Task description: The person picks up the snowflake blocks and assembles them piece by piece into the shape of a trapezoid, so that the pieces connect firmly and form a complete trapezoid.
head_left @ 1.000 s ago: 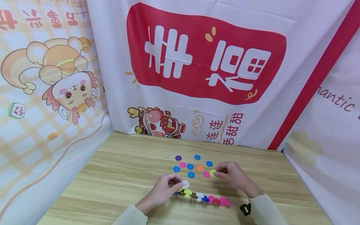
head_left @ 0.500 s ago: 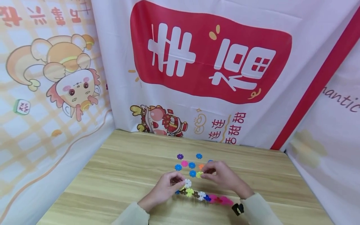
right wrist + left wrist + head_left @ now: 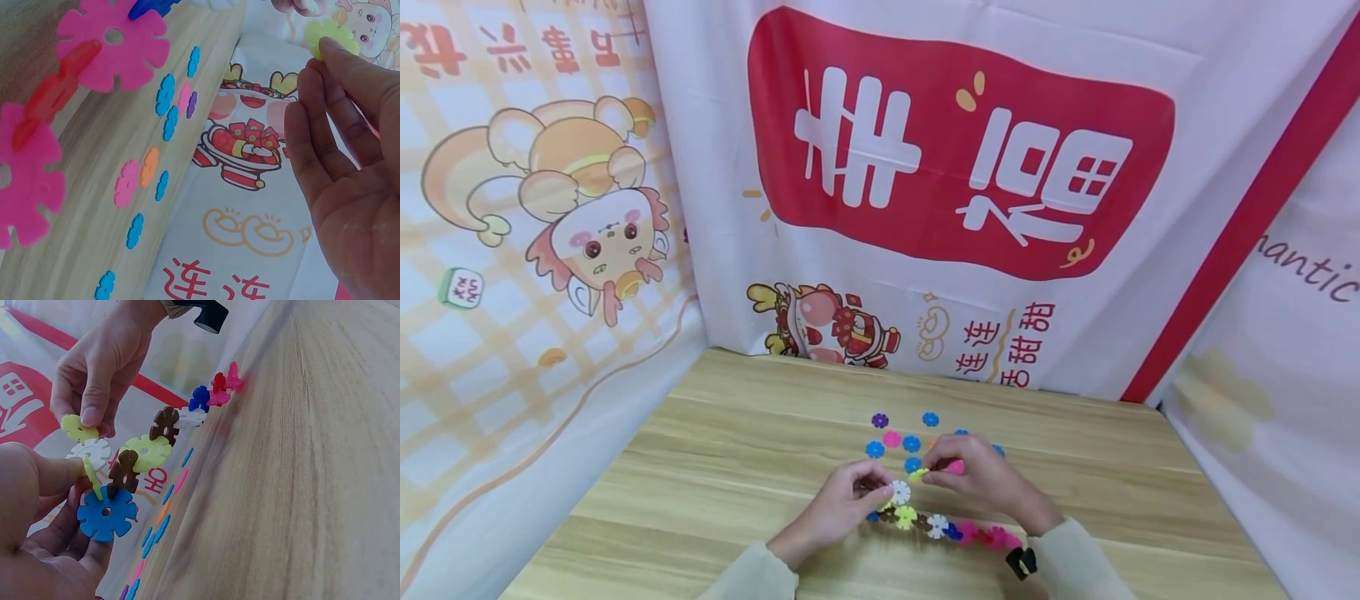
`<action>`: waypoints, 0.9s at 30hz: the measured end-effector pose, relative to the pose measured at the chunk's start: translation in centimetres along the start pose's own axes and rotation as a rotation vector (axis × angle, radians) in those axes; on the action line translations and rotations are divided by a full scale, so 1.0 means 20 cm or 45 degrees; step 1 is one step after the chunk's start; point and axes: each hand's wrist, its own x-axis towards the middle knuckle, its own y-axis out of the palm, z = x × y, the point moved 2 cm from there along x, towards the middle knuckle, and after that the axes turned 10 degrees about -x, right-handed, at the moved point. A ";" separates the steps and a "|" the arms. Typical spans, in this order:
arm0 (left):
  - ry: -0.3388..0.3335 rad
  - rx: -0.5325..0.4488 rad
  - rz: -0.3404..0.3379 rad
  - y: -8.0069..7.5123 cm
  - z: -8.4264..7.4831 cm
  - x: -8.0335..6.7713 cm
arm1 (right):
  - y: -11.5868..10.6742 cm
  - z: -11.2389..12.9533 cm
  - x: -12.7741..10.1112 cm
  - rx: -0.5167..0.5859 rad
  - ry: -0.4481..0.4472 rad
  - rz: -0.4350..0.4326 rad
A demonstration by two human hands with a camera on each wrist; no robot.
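Note:
My left hand [image 3: 850, 502] pinches the near end of a chain of interlocking plastic snowflake discs, at a yellow disc [image 3: 92, 478]. A white disc [image 3: 91, 452] stands up at that end, beside a blue disc [image 3: 107, 514]. From there the chain runs right through brown, yellow, white and dark blue to pink discs [image 3: 112, 37] joined by a red one [image 3: 57, 87]. Between thumb and fingertips, my right hand [image 3: 981, 482] pinches a loose yellow snowflake disc [image 3: 79, 429]. In the left wrist view its lower edge is right at the white disc's rim.
Behind the hands, several loose discs lie flat on the wooden table [image 3: 737, 450], among them a purple disc [image 3: 880, 420], blue disc [image 3: 930, 419] and pink disc [image 3: 891, 439]. Printed cloths [image 3: 955, 150] hang at the back and sides. A black strap piece [image 3: 1021, 563] hangs by the right sleeve.
My right hand has brought the yellow disc leftward from beside a pink disc on the table, close to the white disc. The left hand keeps its hold on the chain, nearly still.

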 end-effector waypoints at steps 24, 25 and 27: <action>0.052 0.080 -0.090 0.01 -0.03 -0.01 | 0.03 0.10 0.02 -0.515 -0.557 -0.298; 0.053 0.081 -0.095 0.01 -0.04 -0.01 | 0.03 0.10 0.02 -0.517 -0.558 -0.300; 0.055 0.083 -0.107 0.02 -0.04 -0.01 | 0.03 0.11 0.01 -0.516 -0.554 -0.307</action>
